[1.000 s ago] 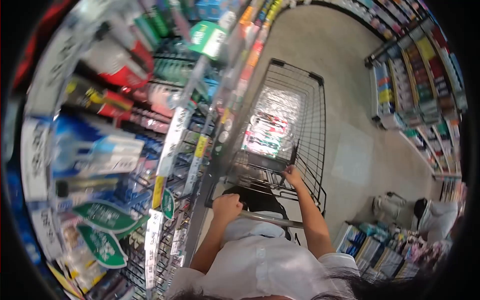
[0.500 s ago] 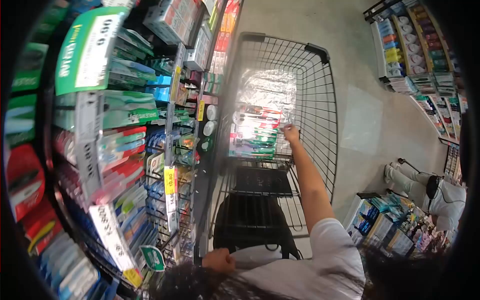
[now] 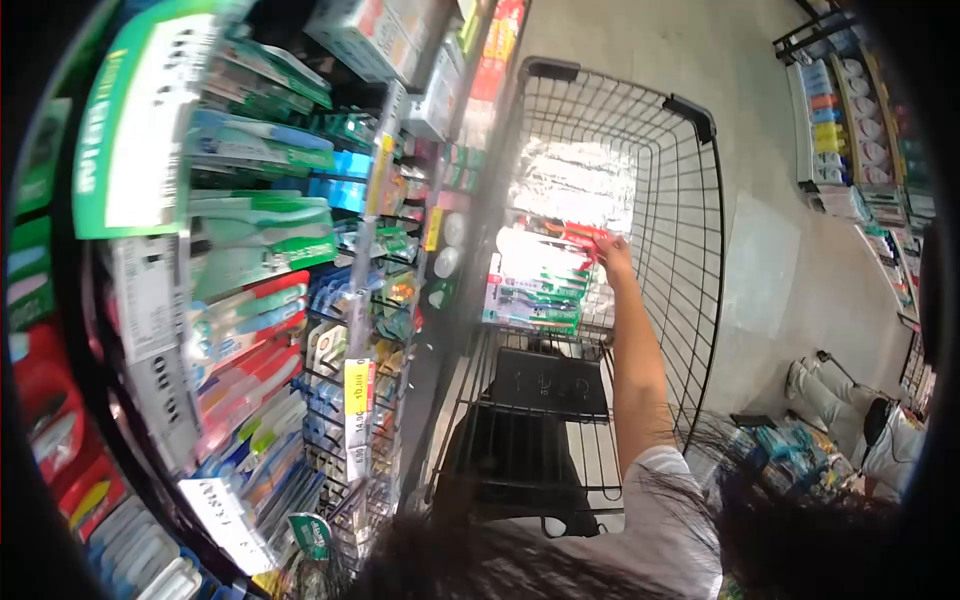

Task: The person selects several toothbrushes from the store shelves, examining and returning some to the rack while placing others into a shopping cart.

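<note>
My right hand (image 3: pixel 616 260) reaches into a black wire shopping cart (image 3: pixel 692 118), fingers closed on the right end of a red toothbrush pack (image 3: pixel 585 236). Beside and below it lie several toothbrush packs (image 3: pixel 535 300) with green and white cards. Bright glare washes out part of them. A shiny silver sheet (image 3: pixel 575 180) covers the cart bottom beyond the packs. My left hand is not visible; dark hair fills the bottom edge of the view.
On the left, close to the cart, a store rack (image 3: pixel 375 250) holds hanging toothbrush packs (image 3: pixel 262 235) and price labels (image 3: pixel 358 415). A black panel (image 3: pixel 550 383) sits at the cart's near end. A person (image 3: pixel 870 420) is at the right, near a low display (image 3: pixel 795 455).
My right hand has moved onto the red pack, which now sits turned in the fingers. My left hand has left the view. The whole scene has shifted slightly right.
</note>
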Demonstrator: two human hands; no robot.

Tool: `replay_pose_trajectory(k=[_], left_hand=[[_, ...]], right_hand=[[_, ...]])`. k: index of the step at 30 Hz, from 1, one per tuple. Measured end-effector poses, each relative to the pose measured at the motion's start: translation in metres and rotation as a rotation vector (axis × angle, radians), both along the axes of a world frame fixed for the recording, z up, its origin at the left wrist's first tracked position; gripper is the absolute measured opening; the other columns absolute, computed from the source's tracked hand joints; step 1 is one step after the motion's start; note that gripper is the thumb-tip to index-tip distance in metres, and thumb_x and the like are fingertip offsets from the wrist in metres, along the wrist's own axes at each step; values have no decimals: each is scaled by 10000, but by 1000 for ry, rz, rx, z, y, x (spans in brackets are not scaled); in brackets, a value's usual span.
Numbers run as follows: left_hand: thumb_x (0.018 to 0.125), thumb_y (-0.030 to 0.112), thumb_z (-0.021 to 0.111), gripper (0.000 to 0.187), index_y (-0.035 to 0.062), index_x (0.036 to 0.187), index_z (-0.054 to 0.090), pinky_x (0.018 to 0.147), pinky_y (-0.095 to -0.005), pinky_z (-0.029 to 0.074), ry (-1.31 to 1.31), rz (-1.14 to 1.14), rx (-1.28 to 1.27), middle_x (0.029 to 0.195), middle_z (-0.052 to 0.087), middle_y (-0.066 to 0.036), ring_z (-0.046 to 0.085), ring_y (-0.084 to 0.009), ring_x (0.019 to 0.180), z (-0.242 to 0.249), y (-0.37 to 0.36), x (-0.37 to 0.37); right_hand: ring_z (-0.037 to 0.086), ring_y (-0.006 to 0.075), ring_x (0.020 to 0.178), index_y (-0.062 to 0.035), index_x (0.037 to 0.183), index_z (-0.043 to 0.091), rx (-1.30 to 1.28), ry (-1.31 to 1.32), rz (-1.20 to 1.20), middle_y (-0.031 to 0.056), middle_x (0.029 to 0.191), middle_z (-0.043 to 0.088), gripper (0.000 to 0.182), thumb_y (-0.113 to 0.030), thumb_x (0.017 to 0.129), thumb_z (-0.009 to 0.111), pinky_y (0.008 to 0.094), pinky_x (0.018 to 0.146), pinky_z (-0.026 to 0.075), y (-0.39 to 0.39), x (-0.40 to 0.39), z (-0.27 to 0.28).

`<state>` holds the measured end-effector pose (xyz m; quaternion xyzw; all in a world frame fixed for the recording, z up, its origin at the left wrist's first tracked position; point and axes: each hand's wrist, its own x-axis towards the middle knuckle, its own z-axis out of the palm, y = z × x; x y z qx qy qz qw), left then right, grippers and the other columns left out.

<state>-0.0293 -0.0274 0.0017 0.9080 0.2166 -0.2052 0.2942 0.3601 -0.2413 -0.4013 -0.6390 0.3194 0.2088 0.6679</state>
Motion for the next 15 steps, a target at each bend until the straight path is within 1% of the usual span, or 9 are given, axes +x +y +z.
replay_pose_trajectory(k=[2,3,5,6,8,9,11,12,15], left_hand=[[519,117,616,187,100,530,430,402,-366,372,39,-41,-35,488,462,-68,493,-258,443,8,4,5],[545,126,616,181,98,540,437,415,-374,383,35,-78,-43,502,476,-68,505,-264,460,11,7,13],[619,175,611,168,99,586,465,471,-404,419,-54,-185,-111,555,519,-66,535,-289,523,-20,24,-34],[623,189,608,170,101,590,467,474,-405,420,-32,-172,-77,558,521,-65,537,-291,526,-8,24,-24],[631,218,602,177,105,599,469,479,-408,424,4,-157,-8,564,526,-63,541,-294,532,18,16,10],[638,233,595,177,108,607,473,473,-403,421,-6,-41,-111,559,525,-63,544,-290,533,-2,16,-16],[651,265,578,186,110,621,480,473,-404,418,-57,-45,-77,565,534,-66,552,-289,542,-10,18,-29],[657,282,569,195,110,626,483,478,-411,419,-100,-162,64,574,544,-69,556,-292,550,0,18,-16],[667,319,557,222,108,640,492,496,-437,420,-100,-194,89,604,571,-82,565,-304,570,-5,24,-19]], right_hand=[[584,181,812,26,1195,342,255,-32,18,115,1003,550,513,-96,791,635,296,675,513,-4,0,28],[582,176,800,-9,1182,367,265,-46,-9,114,1004,552,472,-82,794,627,297,685,516,-6,-5,37],[580,172,799,-75,1176,397,292,-46,-7,111,1002,557,438,-56,798,618,298,696,520,-19,-13,59],[580,174,810,-105,1184,403,305,-36,21,108,999,560,444,-44,798,615,298,696,521,-28,-19,75],[583,173,805,-170,1203,412,354,-25,-68,96,952,577,479,-25,793,611,293,690,520,-31,-30,132],[582,166,800,-153,1216,407,378,-44,-102,88,926,582,485,-6,794,597,290,689,518,-32,-37,159],[580,157,801,-122,1236,395,456,-87,-96,76,898,584,503,26,790,576,286,695,514,-30,-53,198],[579,154,807,-108,1243,388,504,-123,-58,73,897,582,514,39,785,570,285,701,511,-33,-59,212],[578,150,803,-74,1259,371,571,-227,61,58,872,576,567,93,747,547,280,707,506,-20,-84,245]])
